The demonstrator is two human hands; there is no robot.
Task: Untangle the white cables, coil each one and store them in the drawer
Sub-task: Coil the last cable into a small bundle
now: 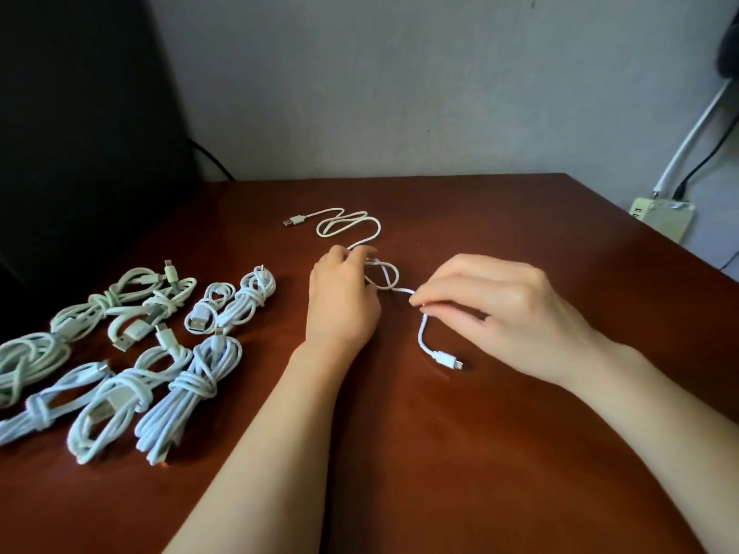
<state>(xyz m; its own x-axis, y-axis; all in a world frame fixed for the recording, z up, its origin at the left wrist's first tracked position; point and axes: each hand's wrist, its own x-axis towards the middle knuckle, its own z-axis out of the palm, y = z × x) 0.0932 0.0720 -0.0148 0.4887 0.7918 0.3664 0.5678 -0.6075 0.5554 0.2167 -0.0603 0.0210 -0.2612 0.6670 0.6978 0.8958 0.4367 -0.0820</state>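
One loose white cable (348, 225) lies on the brown table (440, 453), stretched out between both hands. Its far end has a USB plug (294, 221) resting flat on the wood. From there it makes two slack bends and runs under the left hand (342, 297). Left hand is palm down, fingers curled over the cable and gripping it against the table. Between the hands the cable crosses itself in a small loop (384, 276). Right hand (508, 313) pinches the cable between thumb and forefinger just past the loop, other fingers loosely bent above. Below the pinch the cable curves down to a small plug (454, 361), which lies on the table near the right wrist.

Coiled bundles (192, 389) of white cable sit on the left part of the table, about eight, each wrapped round its own middle. They lie close together in rough rows, some touching, well apart from the loose cable. Plug ends stick out of several.

Only holder in view: pale power strip (662, 217) past the table's right edge. A black cord (704, 161) and a white cord (696, 125) run down into it. Markings on it too small to read. Grey wall (400, 74) behind, dark shape at upper left.
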